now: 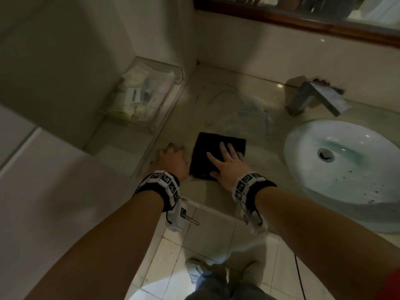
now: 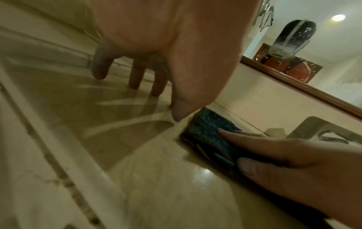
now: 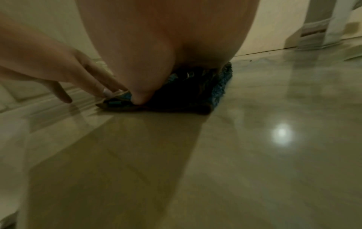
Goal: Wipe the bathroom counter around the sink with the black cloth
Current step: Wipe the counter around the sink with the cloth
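Cloth (image 1: 216, 155), black and folded to a flat rectangle, lies on the glossy beige counter (image 1: 216, 100) left of the white basin (image 1: 337, 169), well clear of its rim. The right hand (image 1: 226, 164) presses it down with straight, spread fingers, palm flat on the fabric, not gripping it; the right wrist view shows the thumb touching the cloth's near edge. The left hand (image 1: 173, 159) rests just beside the cloth on its left, relaxed fingers propped by their tips on the bare counter and holding nothing. Faint wet streaks arc across the counter behind the cloth. A square metal faucet (image 1: 313, 97) stands behind the basin, and a clear tray (image 1: 142, 94) of small packets sits in the left corner below the wood-framed mirror (image 1: 303, 18).
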Tool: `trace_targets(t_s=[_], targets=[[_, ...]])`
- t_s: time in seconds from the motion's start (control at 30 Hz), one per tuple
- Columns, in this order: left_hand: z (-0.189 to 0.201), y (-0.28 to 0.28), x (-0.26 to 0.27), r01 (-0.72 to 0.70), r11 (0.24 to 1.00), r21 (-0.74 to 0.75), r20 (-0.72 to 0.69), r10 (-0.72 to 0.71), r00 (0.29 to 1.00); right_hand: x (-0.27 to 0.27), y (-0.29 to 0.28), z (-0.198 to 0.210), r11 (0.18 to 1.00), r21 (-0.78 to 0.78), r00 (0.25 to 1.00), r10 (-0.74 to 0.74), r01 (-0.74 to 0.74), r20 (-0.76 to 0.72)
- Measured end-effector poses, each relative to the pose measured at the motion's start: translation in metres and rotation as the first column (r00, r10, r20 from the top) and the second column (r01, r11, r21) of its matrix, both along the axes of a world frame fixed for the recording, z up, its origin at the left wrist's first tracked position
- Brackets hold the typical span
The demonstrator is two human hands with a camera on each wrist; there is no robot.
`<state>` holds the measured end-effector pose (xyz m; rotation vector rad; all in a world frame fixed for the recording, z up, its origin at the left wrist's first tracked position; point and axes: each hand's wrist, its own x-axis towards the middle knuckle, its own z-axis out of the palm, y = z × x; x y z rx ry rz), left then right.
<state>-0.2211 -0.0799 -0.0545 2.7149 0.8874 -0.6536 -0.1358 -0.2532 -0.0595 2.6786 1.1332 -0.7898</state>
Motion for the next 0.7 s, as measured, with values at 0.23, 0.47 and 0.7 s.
trace_targets(t_s=[0.23, 0.47, 0.7], targets=[[0.002, 0.011, -0.007, 0.006, 1.000, 0.001, 0.067, -0.006, 0.998, 0.012, 0.028, 0.016, 0.988, 0.037, 0.985, 0.147, -0.151, 0.095], [0.005, 0.018, 0.002, -0.072, 0.997, 0.015, 0.108, 0.070, 0.992, 0.037, 0.038, -0.005, 0.921, 0.072, 0.923, 0.378, -0.382, 0.069], [0.006, 0.026, 0.018, -0.226, 0.974, -0.003, 0.122, 0.225, 0.967, 0.056, 0.083, -0.009, 0.870, 0.065, 0.871, 0.483, -0.489, 0.087]])
